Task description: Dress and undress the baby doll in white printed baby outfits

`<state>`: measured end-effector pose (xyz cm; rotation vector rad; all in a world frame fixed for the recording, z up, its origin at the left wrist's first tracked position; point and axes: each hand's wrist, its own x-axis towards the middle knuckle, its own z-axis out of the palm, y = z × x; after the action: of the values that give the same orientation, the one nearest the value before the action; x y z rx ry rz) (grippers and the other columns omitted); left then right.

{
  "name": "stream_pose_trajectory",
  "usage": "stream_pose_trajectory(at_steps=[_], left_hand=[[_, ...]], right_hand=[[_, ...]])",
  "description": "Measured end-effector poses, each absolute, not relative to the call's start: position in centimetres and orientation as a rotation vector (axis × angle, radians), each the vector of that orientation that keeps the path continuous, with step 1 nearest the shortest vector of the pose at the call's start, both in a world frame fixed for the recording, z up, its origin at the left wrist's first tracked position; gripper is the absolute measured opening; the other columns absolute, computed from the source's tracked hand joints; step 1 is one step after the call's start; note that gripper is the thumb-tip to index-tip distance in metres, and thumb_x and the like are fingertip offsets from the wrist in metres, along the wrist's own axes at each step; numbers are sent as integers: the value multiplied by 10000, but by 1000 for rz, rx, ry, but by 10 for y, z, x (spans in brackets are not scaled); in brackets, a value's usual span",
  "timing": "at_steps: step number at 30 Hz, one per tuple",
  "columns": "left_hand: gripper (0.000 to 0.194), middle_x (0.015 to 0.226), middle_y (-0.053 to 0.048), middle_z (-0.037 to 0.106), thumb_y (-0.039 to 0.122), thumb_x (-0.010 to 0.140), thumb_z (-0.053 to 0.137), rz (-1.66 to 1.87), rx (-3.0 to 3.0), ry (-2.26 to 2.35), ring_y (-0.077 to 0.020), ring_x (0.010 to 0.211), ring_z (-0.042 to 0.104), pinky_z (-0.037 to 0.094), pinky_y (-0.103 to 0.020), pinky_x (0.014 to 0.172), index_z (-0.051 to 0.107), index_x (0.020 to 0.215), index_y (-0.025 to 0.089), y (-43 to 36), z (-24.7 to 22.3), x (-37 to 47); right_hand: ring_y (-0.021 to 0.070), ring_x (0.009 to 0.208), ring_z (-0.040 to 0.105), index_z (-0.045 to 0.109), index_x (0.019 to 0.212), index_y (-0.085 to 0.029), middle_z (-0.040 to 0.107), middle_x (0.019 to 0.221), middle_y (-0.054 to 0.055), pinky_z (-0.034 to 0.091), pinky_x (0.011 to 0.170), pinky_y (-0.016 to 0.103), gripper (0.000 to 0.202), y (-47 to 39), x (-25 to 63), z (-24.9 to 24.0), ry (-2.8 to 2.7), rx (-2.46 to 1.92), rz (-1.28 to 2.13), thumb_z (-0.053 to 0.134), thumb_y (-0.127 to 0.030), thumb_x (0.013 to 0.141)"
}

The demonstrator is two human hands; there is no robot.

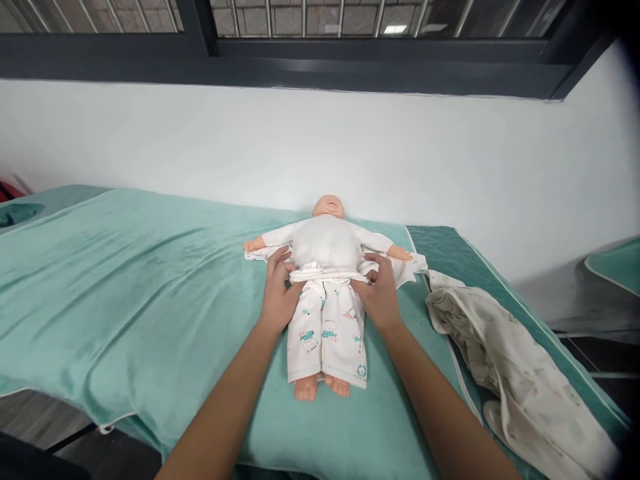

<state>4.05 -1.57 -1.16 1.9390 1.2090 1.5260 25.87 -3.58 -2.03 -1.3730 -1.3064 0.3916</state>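
Observation:
A baby doll [327, 241] lies on its back with its arms spread, its head toward the wall and bare feet toward me. It has a white long-sleeved body and white printed trousers [327, 333]. My left hand [280, 290] grips the trousers' waistband at one side, thumb and fingers pinched on the cloth. At the opposite side my right hand [379, 290] pinches the waistband in the same way. An opened white printed garment [406, 269] lies spread beneath the doll's arms and back.
A green velvety sheet [165, 293] covers the bed. On the right, a crumpled cream patterned cloth [515, 360] lies over a darker green quilted pad [435, 241]. Behind stand a white wall [250, 147] and a dark-framed barred window [320, 60].

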Motion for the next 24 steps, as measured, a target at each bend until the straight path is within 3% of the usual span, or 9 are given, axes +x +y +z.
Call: stream_pose_trajectory(at_steps=[5,11,18,21,24], left_hand=[[95,1215,-68,496,143,826,600,1620,2044,1271,-210,1212,502,402,-398,1057,537,823,214,-17,-13,40],[128,1102,-54,526,88,784,581,1634,2055,1304,-203,1082,542,447,-353,940,570,821,211,-13,-14,41],[111,942,-25,525,104,789,574,1589,2024,1318,-184,909,534,444,-325,813,573,810,213,-12,-12,41],[129,926,-18,549,95,787,559,1563,2043,1304,-184,900,533,436,-320,791,571,830,216,-8,-11,42],[118,912,-15,567,108,793,561,1547,2084,1277,-189,904,535,432,-321,791,565,832,219,-1,-10,44]], right_hand=[[146,700,478,589,848,-217,583,813,-18,393,660,277,138,-56,252,-14,-1327,-1394,338,655,-279,744],[122,618,457,600,746,-211,533,644,-58,346,593,257,64,-82,247,-16,-1418,-1390,541,644,-244,778],[149,774,526,568,669,-199,532,799,-3,396,725,284,219,-76,252,-9,-1596,-1156,542,643,-299,849],[150,731,490,531,636,-198,503,701,-13,378,697,290,306,-75,256,-10,-1613,-1140,607,623,-355,882],[120,610,371,416,559,-193,355,589,-40,302,594,283,449,-76,259,-12,-1606,-1177,743,593,-423,902]])
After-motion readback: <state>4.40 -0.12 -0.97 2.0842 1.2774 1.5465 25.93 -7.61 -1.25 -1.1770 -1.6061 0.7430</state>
